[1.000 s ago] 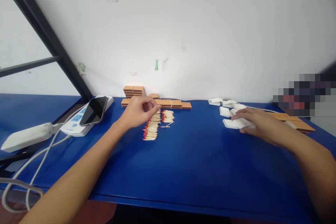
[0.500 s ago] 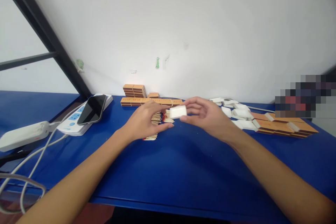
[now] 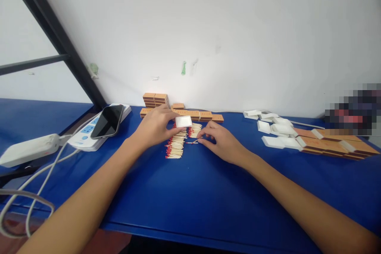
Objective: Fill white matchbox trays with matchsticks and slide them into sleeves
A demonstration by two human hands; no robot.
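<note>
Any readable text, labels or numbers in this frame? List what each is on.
No text can be read.
Brown cardboard matchbox sleeves by the wall: faint marks, too blurred.
White power strip: blue markings, too small.
Black phone: screen dark.
White cardboard tray in the left hand: blank.
Far right: pixelated patch, unreadable.

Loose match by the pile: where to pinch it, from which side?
Pinch the match at its right end, from the right, probably: it lies flat, crosswise, apart from the pile, that end nearest the right hand. The left hand holds a tray.
</note>
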